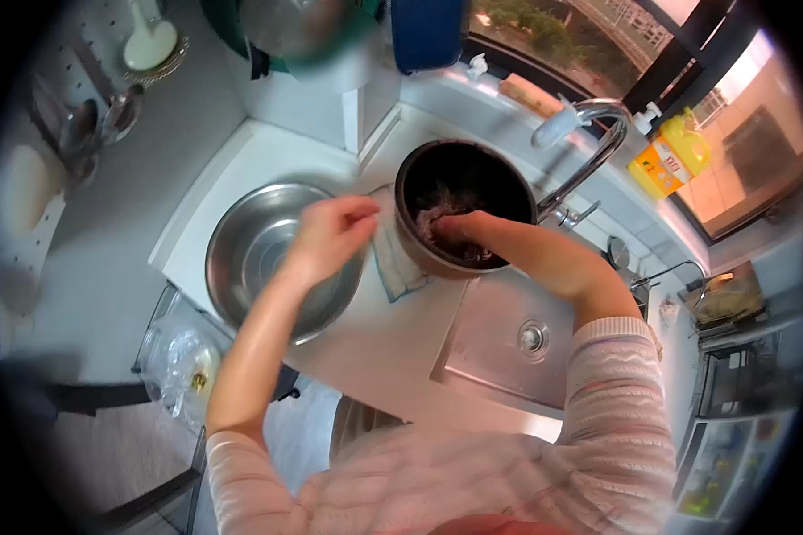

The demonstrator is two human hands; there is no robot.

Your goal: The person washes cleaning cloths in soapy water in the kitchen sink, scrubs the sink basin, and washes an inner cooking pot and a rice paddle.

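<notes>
My right hand (455, 229) reaches down into a deep dark pot (406, 169) beside the sink. Its fingers are hidden among wet, glinting, reddish-brown contents that I cannot make out. My left hand (328, 239) hovers over the right side of a wide stainless steel basin (241, 267), a little left of the pot. Its fingers are loosely bent, with the thumb apart, and nothing shows in them. The part of the basin that I can see holds no objects. A pale cloth (393, 259) with a blue-green edge lies on the counter between basin and pot.
A steel sink (491, 343) with a drain lies right of the cloth. The chrome faucet (611, 134) arches behind the pot. A yellow bottle (674, 156) stands on the window ledge. Ladles and spoons (120, 111) hang at left. A plastic bag (183, 366) hangs below the basin.
</notes>
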